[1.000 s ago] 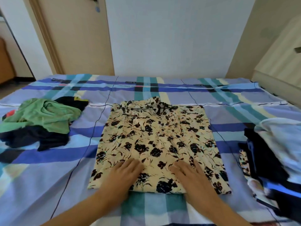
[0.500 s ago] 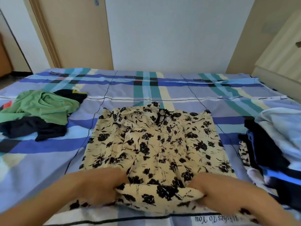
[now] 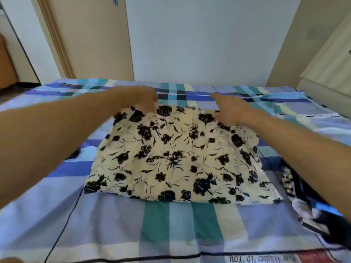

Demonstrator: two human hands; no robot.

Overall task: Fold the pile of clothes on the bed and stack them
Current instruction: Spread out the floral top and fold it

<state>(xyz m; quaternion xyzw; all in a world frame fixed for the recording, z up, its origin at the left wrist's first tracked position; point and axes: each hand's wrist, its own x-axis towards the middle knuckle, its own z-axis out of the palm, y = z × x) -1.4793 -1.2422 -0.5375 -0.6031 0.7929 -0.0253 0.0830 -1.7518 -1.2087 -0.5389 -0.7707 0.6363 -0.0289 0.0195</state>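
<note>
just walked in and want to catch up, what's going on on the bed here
A person is folding clothes on the bed. A cream shirt with black flowers lies flat in the middle of the checked sheet, folded into a rough rectangle. The left hand and right hand are both at its far edge, too blurred to tell whether they pinch the cloth. A stack of clothes sits at the right, partly hidden behind the right arm; the shirt is not yet on it.

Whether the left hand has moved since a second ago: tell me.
Yes. The left hand went away from the person across the bed, from the floral shirt's near edge to its far edge, nearer the wall.
</note>
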